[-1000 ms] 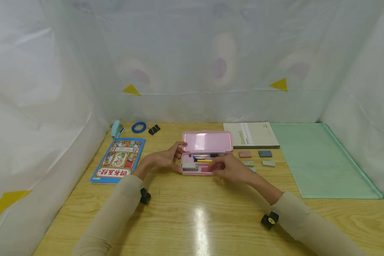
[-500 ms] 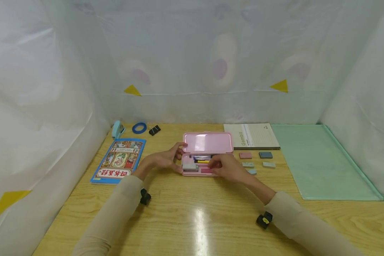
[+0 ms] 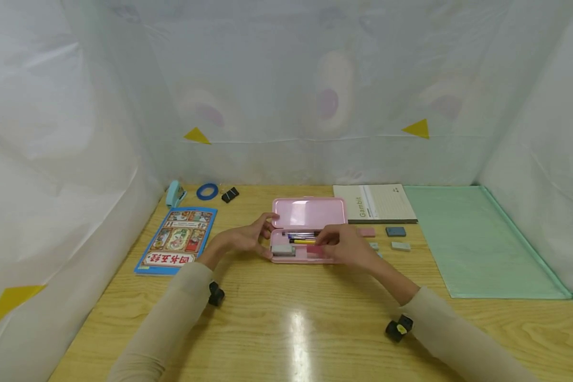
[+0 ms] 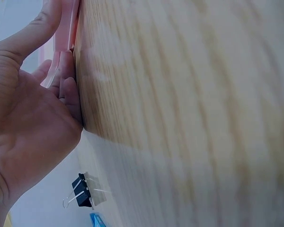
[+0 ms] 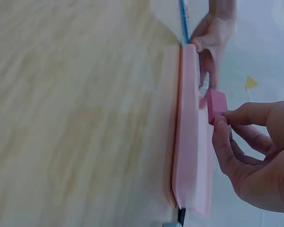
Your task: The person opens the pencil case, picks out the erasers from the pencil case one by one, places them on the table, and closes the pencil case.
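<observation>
White sheeting around a wooden bench (image 3: 286,318). From the head: open pink case (image 3: 305,233) mid-bench, left hand (image 3: 248,239) curled on its left end, right hand (image 3: 346,246) pinching a pink eraser (image 3: 315,249) over the tray. Pens (image 3: 303,237) and a grey eraser (image 3: 283,248) inside. Booklet (image 3: 176,239) left, notebook (image 3: 374,202) and green mat (image 3: 477,239) right.

From the left wrist: fingers (image 4: 68,94) clamped against the case (image 4: 68,28); binder clip (image 4: 80,191) nearby.

From the right wrist: eraser (image 5: 217,106) pinched between thumb and fingers just above the case (image 5: 189,142).

Long beige sleeves (image 3: 181,302) on both arms; small black wrist-worn cameras (image 3: 216,293); hands bare.
</observation>
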Tool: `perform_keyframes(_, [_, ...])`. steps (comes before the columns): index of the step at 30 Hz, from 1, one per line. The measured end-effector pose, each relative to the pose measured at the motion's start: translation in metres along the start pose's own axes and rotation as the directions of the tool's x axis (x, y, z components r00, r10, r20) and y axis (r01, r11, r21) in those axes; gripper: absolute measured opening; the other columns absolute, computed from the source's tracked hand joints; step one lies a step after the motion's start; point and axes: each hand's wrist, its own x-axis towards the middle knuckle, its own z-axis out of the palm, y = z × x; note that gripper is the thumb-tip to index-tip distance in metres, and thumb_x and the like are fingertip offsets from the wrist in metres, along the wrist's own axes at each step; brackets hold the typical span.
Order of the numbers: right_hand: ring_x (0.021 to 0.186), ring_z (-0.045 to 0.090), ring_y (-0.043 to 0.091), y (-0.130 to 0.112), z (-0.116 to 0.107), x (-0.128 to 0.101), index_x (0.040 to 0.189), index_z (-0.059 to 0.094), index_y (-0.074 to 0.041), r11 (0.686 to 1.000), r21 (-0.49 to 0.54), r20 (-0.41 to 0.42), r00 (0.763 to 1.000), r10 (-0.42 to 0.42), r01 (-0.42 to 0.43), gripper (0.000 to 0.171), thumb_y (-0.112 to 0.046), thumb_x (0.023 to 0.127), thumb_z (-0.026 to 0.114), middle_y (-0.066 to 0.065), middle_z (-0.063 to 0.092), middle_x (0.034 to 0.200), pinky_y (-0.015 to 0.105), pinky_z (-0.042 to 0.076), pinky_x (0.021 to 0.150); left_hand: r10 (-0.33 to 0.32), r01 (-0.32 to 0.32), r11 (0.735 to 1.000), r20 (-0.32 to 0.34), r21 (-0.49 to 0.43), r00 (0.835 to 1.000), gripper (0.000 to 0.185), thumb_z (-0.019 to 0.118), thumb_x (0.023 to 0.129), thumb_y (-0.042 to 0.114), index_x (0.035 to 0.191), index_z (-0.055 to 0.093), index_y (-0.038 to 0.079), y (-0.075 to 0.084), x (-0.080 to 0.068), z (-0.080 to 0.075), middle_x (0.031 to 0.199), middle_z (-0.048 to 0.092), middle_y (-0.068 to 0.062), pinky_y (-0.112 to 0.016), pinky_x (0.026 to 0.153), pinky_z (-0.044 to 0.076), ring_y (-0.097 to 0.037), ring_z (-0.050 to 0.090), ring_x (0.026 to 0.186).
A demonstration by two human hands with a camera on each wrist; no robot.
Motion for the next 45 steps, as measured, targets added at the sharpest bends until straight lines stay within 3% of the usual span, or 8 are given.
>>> perform_keyframes(6, [0.09,0.063,0.021,0.013,-0.029,-0.018,0.097,0.077,-0.015,0.996,0.024,-0.038,0.995,0.089,-0.088,0.005,-0.012,0.093,0.075,0.003,0.071,0.102,0.035,0.053,0.078,0.004,-0.004,1.0,0.003,-0.002,1.0,0.107,0.087,0.086,0.014,0.162,0.011,0.019,-0.002,0.0,0.0,0.136,0.037,-0.016,-0.045,0.11,0.032,-0.028,0.038,0.122])
perform_keyframes(12, [0.087,0.065,0.024,0.04,-0.059,-0.045,0.11,0.074,-0.005,0.982,0.134,-0.041,0.989,0.141,-0.135,0.014,-0.01,0.098,0.072,0.013,0.072,0.107,0.035,0.055,0.07,0.005,-0.005,1.0,0.004,0.016,1.0,0.107,0.087,0.085,0.016,0.161,0.011,0.02,-0.004,0.001,-0.001,0.136,0.037,-0.015,-0.043,0.11,0.032,-0.028,0.038,0.122])
perform_keyframes(16, [0.087,0.067,0.022,0.055,-0.078,-0.063,0.114,0.074,-0.003,0.984,0.117,-0.058,0.988,0.142,-0.134,0.017,-0.009,0.099,0.07,0.015,0.072,0.11,0.033,0.056,0.071,0.007,-0.007,1.0,0.005,0.019,1.0,0.107,0.087,0.085,0.016,0.161,0.012,0.02,-0.004,0.001,-0.001,0.136,0.037,-0.015,-0.043,0.11,0.032,-0.028,0.038,0.122])
perform_keyframes(23, [0.08,0.066,0.025,0.08,-0.106,-0.091,0.114,0.072,-0.002,0.983,0.087,-0.031,0.986,0.163,-0.16,0.016,-0.01,0.102,0.066,0.014,0.071,0.096,0.034,0.055,0.072,0.008,-0.008,1.0,0.004,0.015,1.0,0.107,0.087,0.085,0.016,0.161,0.012,0.019,-0.003,0.001,-0.001,0.136,0.038,-0.015,-0.043,0.11,0.032,-0.028,0.038,0.122])
perform_keyframes(34, [0.079,0.065,0.018,0.098,-0.119,-0.105,0.11,0.074,-0.004,0.988,0.025,0.022,0.988,0.15,-0.151,0.013,-0.005,0.103,0.063,0.01,0.07,0.095,0.031,0.056,0.069,0.008,-0.008,1.0,0.004,0.017,1.0,0.109,0.089,0.084,0.017,0.161,0.012,0.023,-0.003,0.002,-0.003,0.138,0.036,-0.014,-0.043,0.111,0.033,-0.027,0.038,0.124])
perform_keyframes(41, [0.083,0.063,0.015,0.095,-0.123,-0.102,0.115,0.073,-0.006,0.983,-0.062,-0.042,0.985,0.17,-0.172,0.017,-0.015,0.102,0.067,0.008,0.073,0.101,0.029,0.051,0.068,-0.009,0.008,1.0,0.002,0.017,1.0,0.109,0.089,0.084,0.018,0.161,0.013,0.023,-0.004,0.004,-0.002,0.138,0.037,-0.014,-0.043,0.112,0.032,-0.028,0.039,0.124])
perform_keyframes(45, [0.086,0.065,0.018,0.091,-0.123,-0.097,0.119,0.072,-0.005,0.986,-0.019,-0.045,0.985,0.167,-0.168,0.024,-0.022,0.103,0.068,0.012,0.072,0.105,0.031,0.052,0.069,-0.018,0.018,0.999,0.0,0.031,1.0,0.108,0.088,0.084,0.02,0.161,0.012,0.023,-0.004,0.003,-0.002,0.139,0.037,-0.014,-0.044,0.114,0.032,-0.027,0.039,0.125])
